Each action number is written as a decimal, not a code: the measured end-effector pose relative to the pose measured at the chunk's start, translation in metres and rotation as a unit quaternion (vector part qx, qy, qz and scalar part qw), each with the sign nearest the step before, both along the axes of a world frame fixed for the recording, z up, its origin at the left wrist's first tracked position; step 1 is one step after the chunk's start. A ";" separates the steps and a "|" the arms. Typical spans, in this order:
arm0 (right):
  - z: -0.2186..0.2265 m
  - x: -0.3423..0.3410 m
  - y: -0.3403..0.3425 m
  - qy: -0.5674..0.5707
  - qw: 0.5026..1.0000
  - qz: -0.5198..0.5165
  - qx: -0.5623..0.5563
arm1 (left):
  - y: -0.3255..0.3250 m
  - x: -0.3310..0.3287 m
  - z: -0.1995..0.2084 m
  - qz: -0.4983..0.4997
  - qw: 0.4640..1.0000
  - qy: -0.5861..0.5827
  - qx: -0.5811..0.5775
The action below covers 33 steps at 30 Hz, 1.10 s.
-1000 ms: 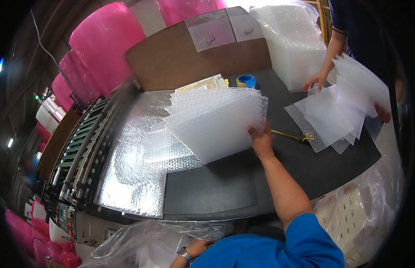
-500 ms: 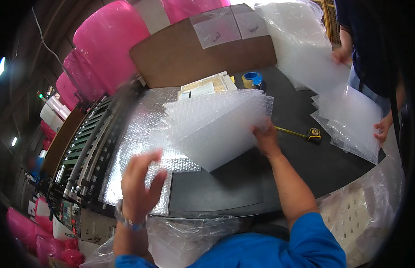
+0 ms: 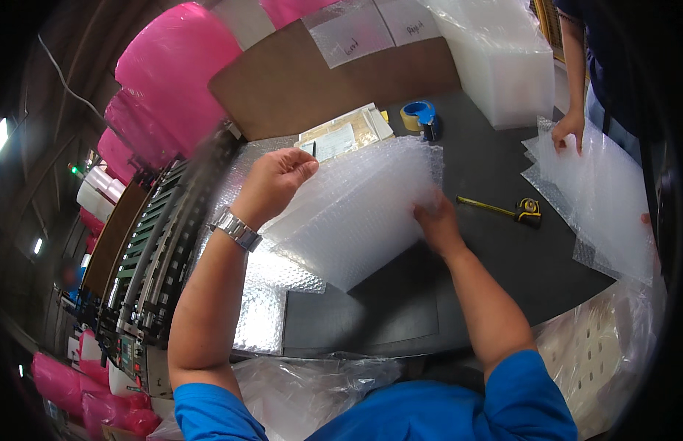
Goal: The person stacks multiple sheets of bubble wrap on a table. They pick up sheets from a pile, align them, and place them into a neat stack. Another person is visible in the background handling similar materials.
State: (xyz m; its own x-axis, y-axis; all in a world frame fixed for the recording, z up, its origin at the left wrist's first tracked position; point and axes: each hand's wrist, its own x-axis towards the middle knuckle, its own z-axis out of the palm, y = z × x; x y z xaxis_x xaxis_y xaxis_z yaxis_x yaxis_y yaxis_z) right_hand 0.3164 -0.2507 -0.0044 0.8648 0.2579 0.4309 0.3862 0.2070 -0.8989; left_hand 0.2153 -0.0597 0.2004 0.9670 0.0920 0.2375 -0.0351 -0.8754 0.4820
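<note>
A fanned stack of clear bubble wrap sheets (image 3: 356, 228) is tilted up over the dark table in front of me. My right hand (image 3: 440, 224) grips the stack's right edge, thumb on the near side and fingers behind it. At the upper left edge of the same sheets, my left hand (image 3: 277, 182) is closed in a pinch, with a metal watch on its wrist. The pinch appears to hold a sheet's edge, though the exact contact is hard to see. More silvery bubble sheeting (image 3: 264, 305) lies flat under the stack's left side.
A tape measure (image 3: 527, 212) and a blue tape dispenser (image 3: 419, 117) lie on the table. Papers with a pen (image 3: 334, 140) sit behind the sheets. At right, a co-worker's hand (image 3: 569, 132) touches other bubble sheets (image 3: 599, 191). A roller machine (image 3: 147, 257) stands left; a brown board (image 3: 319, 81) rises behind.
My left hand has moved up and away from me to the sheets' upper left edge, and its fingers have closed. My right hand keeps its grip. The co-worker's sheets have shifted right.
</note>
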 end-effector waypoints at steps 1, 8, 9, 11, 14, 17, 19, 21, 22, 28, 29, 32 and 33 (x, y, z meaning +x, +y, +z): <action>0.000 -0.002 0.001 0.007 1.000 0.005 0.017 | 0.000 0.001 -0.002 -0.005 1.000 0.000 -0.026; -0.004 0.004 0.003 0.034 0.996 0.042 0.072 | -0.001 0.005 0.002 -0.038 0.998 0.047 -0.022; -0.003 0.004 0.003 0.035 0.996 0.045 0.069 | -0.002 0.004 0.003 -0.036 0.998 0.050 0.006; 0.000 0.002 0.002 0.039 0.996 0.051 0.065 | -0.008 -0.001 0.005 -0.031 0.996 0.058 0.064; 0.002 -0.001 0.003 0.048 0.994 0.059 0.077 | -0.011 -0.007 -0.003 -0.052 0.986 -0.017 0.157; -0.001 0.000 0.004 0.039 0.992 0.076 0.098 | -0.011 -0.010 -0.006 -0.076 0.984 -0.045 0.157; -0.001 0.001 0.003 0.033 0.991 0.085 0.094 | -0.013 -0.013 -0.006 -0.065 0.988 -0.021 0.139; -0.001 0.001 0.002 0.029 0.991 0.089 0.092 | -0.013 -0.014 -0.004 -0.057 0.993 -0.005 0.104; -0.001 0.002 0.002 0.027 0.991 0.091 0.093 | -0.011 -0.014 -0.005 -0.053 0.996 -0.002 0.077; 0.003 -0.004 0.003 0.049 0.993 0.062 0.083 | -0.005 -0.012 0.013 -0.086 0.994 0.035 0.056; 0.003 -0.005 0.003 0.060 0.992 0.065 0.091 | -0.005 -0.012 0.019 -0.103 0.990 0.040 0.085; -0.001 0.000 0.004 0.046 0.993 0.078 0.075 | -0.005 -0.005 0.029 -0.136 0.966 0.077 0.207; -0.001 0.000 0.004 0.042 0.993 0.078 0.072 | -0.005 -0.003 0.029 -0.150 0.955 0.081 0.242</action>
State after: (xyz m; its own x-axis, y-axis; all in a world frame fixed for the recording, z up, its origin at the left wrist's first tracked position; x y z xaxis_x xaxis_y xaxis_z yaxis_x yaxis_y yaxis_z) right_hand 0.3162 -0.2467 -0.0056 0.8534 0.3319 0.4019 0.2651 0.3876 -0.8829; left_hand 0.2124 -0.0644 0.2298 0.9604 -0.2771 0.0280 -0.2782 -0.9595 0.0444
